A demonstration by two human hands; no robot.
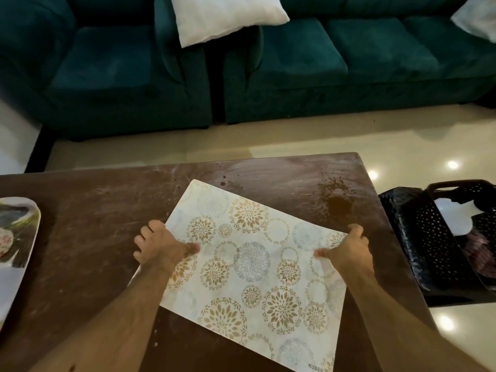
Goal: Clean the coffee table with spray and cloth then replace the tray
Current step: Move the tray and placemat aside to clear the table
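A white placemat [252, 267] printed with gold and blue flower circles lies over the brown coffee table [88, 237]. My left hand [161, 245] grips its left edge, thumb on top and fingers curled under. My right hand [349, 251] grips its right edge the same way. The mat's near part looks lifted off the table. A patterned tray [16, 237] sits at the table's left edge, partly out of frame. The tabletop shows dusty smears, a brown spill with crumbs [335, 194] at the back right and dark drops [225, 183] behind the mat.
A black perforated basket [429, 237] with a white cloth and other items stands on the glossy floor right of the table. Teal sofas [295, 76] with white cushions [222, 17] line the far side, across a strip of floor.
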